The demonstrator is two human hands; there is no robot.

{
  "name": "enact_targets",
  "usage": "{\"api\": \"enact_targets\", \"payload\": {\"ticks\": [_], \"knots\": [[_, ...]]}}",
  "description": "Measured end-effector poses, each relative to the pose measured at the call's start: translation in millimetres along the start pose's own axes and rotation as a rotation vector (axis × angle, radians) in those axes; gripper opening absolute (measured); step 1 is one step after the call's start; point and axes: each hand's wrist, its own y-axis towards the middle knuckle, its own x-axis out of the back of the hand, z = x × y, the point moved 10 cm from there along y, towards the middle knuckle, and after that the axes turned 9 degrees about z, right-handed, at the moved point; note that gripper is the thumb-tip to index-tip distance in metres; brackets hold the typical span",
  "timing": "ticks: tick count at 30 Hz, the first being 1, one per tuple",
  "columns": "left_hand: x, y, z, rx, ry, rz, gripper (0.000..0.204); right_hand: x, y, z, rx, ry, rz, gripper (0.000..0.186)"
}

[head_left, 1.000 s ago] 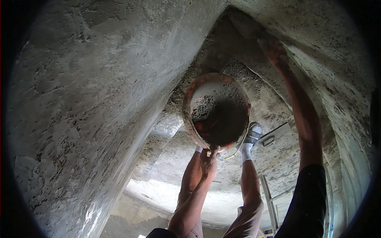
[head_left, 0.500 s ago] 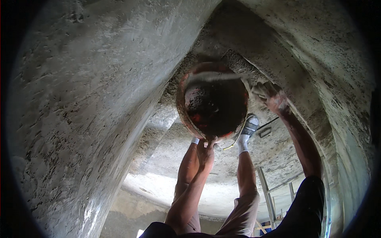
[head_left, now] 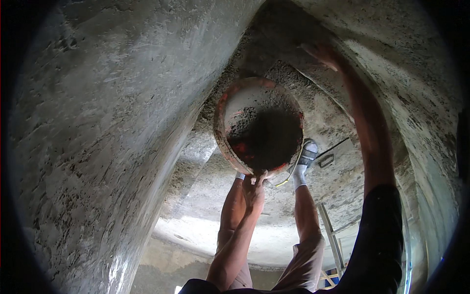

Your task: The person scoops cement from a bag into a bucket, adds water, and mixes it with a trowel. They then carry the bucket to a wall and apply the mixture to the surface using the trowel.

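Note:
My left hand is closed on the near rim of a round reddish bucket, its thumb over the edge. The bucket tilts toward me, showing a grey, gritty mix inside, partly in shadow. My right hand reaches far forward beyond the bucket, near the narrow dark corner between the walls. Its fingers appear curled, but shadow and blur hide what they hold.
Rough grey plastered walls rise on the left and right. A flat tool with a loop handle lies on the floor beside my shoe. A metal ladder-like frame stands at lower right.
My right hand has swung forward, away from the bucket's right side. The blurred pale, long tool that crossed the bucket is out of sight. The left hand and bucket have shifted slightly left.

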Motion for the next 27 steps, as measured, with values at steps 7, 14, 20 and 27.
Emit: {"api": "enact_targets", "payload": {"ticks": [7,14,20,27], "knots": [[-5.1,-3.5,-4.8,0.009,0.015,-0.020,0.032,12.8,3.5,-8.1,0.192,-0.223,-0.036,0.053],[-3.5,-2.9,-3.4,-0.054,-0.041,0.002,0.031,38.3,-15.4,9.4,0.376,0.271,-0.300,0.050],[-1.1,-3.1,-10.0,-0.017,0.075,-0.013,0.031,22.6,21.2,-13.8,0.195,-0.012,-0.279,0.053],[-0.9,-8.7,-16.3,-0.004,0.100,-0.046,0.036,33.3,-3.7,-8.5,0.006,-0.501,-0.364,0.059]]}}
